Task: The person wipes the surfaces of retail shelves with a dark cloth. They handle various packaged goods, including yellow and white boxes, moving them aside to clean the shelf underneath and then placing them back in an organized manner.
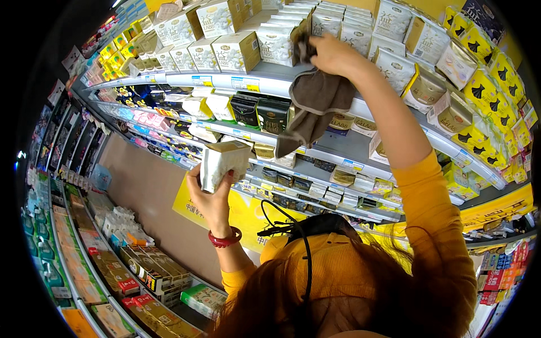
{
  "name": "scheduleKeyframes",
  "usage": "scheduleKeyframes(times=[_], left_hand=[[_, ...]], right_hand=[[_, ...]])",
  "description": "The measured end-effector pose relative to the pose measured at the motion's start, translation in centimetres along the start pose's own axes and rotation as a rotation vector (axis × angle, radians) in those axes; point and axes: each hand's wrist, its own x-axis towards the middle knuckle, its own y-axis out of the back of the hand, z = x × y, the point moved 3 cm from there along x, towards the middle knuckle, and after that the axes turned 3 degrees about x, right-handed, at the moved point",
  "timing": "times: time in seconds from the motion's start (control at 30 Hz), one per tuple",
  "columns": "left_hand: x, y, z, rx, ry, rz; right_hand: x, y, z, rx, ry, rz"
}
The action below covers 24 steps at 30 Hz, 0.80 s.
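Observation:
My left hand [213, 200], with a red bracelet at the wrist, grips a white and gold package [226, 164] from below, in front of the lower shelves. My right hand [331, 53] clutches a brown cloth [323, 93] at the top shelf. The cloth hangs down over the shelf's front edge, partly hiding the packages behind it. Close to its left stand a white package [272, 44] and a white and tan box [236, 50]. To the right of my right hand are more white packages [393, 63].
Price labels line the top shelf's front edge [215, 81]. Black packages [272, 115] fill part of the shelf below. Yellow packs [492, 101] are stacked at the right. A brown floor aisle [139, 173] runs at left, with another stocked shelf [80, 262] across it.

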Motion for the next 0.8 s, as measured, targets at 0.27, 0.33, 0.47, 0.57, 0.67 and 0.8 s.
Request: scheduleKeyframes(times=[0.27, 0.33, 0.47, 0.57, 0.67, 0.8], left_hand=[[-1.3, -0.8, 1.5, 0.039, -0.08, -0.111], [-1.4, -1.2, 1.6, 0.042, -0.101, -0.13], [-1.8, -1.4, 2.0, 0.047, -0.09, -0.155], [-2.0, -0.2, 1.2, 0.0, -0.052, -0.14], [-0.2, 0.2, 1.3, -0.105, -0.01, -0.148], [6.2, -0.1, 7.8, -0.188, -0.343, -0.163]], right_hand=[[3.1, 0.0, -0.2, -0.074, 0.024, 0.372], [4.3, -0.7, -0.1, -0.132, 0.02, 0.227], [4.5, -0.9, 0.3, -0.185, 0.017, -0.138], [1.0, 1.0, -1.4, -0.253, 0.046, -0.168], [-1.0, 2.0, -1.6, -0.127, 0.223, -0.187], [-5.7, 1.9, -4.3, 0.147, 0.32, 0.191]])
